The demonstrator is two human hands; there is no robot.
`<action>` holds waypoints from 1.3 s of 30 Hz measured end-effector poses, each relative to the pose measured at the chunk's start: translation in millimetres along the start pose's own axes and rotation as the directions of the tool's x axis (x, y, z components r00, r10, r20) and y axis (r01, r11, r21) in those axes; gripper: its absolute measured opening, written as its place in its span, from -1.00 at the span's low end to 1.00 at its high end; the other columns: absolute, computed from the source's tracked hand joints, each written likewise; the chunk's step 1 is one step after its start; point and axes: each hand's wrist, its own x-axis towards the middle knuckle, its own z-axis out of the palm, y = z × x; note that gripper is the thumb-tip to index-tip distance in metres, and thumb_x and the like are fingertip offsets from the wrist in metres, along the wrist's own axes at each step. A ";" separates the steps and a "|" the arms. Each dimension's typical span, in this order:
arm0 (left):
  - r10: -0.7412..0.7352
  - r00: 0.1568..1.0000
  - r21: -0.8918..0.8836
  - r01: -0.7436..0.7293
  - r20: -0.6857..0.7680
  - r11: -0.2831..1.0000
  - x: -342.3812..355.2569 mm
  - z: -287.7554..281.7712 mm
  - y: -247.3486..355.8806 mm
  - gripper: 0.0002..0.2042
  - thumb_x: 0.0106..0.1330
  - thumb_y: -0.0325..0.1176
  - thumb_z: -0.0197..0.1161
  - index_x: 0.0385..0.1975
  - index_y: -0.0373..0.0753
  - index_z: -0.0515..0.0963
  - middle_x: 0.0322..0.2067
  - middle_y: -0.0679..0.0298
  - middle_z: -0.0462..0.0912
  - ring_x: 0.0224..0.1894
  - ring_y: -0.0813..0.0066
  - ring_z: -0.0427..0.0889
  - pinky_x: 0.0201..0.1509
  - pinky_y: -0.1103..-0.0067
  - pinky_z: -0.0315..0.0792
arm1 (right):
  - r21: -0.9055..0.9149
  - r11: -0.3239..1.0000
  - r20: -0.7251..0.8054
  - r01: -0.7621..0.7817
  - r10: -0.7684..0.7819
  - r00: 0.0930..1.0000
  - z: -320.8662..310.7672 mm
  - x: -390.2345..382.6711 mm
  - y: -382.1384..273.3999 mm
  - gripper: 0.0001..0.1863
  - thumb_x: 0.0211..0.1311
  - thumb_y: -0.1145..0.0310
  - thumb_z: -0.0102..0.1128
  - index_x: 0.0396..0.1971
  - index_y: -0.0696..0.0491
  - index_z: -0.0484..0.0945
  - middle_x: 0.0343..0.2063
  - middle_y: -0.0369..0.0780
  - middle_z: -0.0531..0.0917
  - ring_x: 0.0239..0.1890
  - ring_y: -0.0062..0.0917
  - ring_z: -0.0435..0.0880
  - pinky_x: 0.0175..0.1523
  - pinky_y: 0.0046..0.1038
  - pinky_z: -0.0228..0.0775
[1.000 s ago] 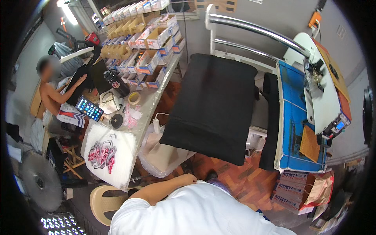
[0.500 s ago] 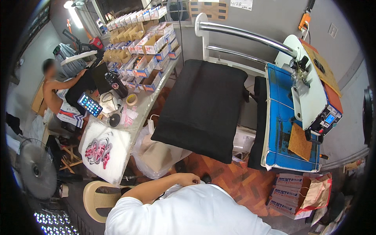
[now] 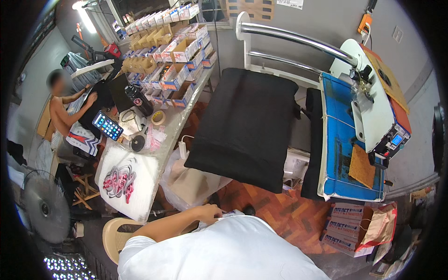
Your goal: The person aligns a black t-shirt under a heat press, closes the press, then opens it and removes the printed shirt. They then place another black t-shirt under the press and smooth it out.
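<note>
My left hand (image 3: 211, 213) is bent in front of my white shirt, near its front edge, with the fingers curled in. A small pale grey thing or fold shows beside the fingertips; I cannot make out what the fingers hold. My right hand is out of view, hidden by my body or beyond the lower edge. Ahead of me is a heat press, its black cloth-covered platen (image 3: 242, 130) bare on top and its blue pad (image 3: 337, 140) to the right. On the table at left lies a stack of white sheets (image 3: 142, 170) with a pink and grey lettering print.
The plastic-covered table (image 3: 179, 123) holds a phone (image 3: 107, 125), a tape roll (image 3: 158, 117), a black bottle (image 3: 138, 100) and stacked cardboard bins (image 3: 175, 77). A beige chair (image 3: 112, 235) and a fan (image 3: 45, 207) stand left. Boxes and a paper bag (image 3: 379, 226) sit right. Another person works far left.
My left hand has moved a little to the left and up, fingers still curled. The view has shifted slightly. The other person's hands have changed position over the dark cloth.
</note>
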 end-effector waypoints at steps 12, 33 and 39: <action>-0.350 0.931 -0.263 0.366 0.106 0.893 -91.8 30.7 -119.0 -0.84 0.10 -0.33 0.23 -0.52 -0.30 0.64 -0.61 0.06 0.66 -0.60 0.26 0.60 -0.44 0.36 0.49 | -0.129 0.982 -0.045 0.134 -0.141 0.989 66.4 72.2 -56.9 -0.54 0.41 0.27 0.19 0.18 0.24 0.47 0.09 0.02 0.60 0.12 -0.28 0.58 0.24 -0.34 0.38; -0.466 0.810 -0.626 0.164 -0.355 0.762 -150.6 47.5 -84.4 -0.48 0.05 -0.13 0.48 -0.09 -0.44 0.67 -0.32 0.02 0.77 -0.32 0.46 0.74 -0.18 0.56 0.58 | -0.209 0.966 -0.033 0.150 -0.160 0.987 97.9 103.9 -70.4 -0.49 0.41 0.24 0.19 0.22 0.24 0.44 0.15 0.02 0.57 0.20 -0.28 0.53 0.30 -0.36 0.32; -0.431 0.804 -0.644 0.081 -0.409 0.761 -149.0 17.4 -67.4 -0.58 0.05 -0.21 0.47 -0.20 -0.43 0.69 -0.51 0.21 0.69 -0.47 0.56 0.61 -0.32 0.58 0.52 | -0.205 0.968 -0.022 0.145 -0.152 0.988 100.4 99.2 -69.1 -0.48 0.42 0.23 0.19 0.24 0.24 0.43 0.17 0.02 0.55 0.23 -0.28 0.51 0.32 -0.37 0.30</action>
